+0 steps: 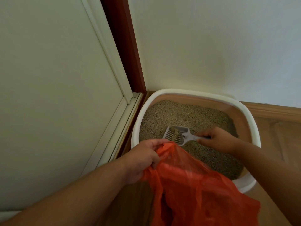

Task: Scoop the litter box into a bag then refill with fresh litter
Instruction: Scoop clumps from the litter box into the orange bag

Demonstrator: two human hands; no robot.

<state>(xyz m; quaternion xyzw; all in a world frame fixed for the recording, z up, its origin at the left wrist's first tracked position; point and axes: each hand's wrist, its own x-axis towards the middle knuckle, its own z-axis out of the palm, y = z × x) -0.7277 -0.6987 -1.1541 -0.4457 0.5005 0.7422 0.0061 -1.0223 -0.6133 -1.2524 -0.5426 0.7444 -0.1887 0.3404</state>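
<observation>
From my head view: my right hand (216, 139) pinches the scoop (177, 135) handle, its long axis running left toward the bag (187, 185). A clump sits in the scoop, above the litter box (250, 118). My left hand (145, 159) grips the bag's rim just beside the scoop mouth, short open path between.

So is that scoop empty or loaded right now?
Loaded: the scoop carries a small clump of litter on its slotted blade, held by the right hand over the litter box.
</observation>
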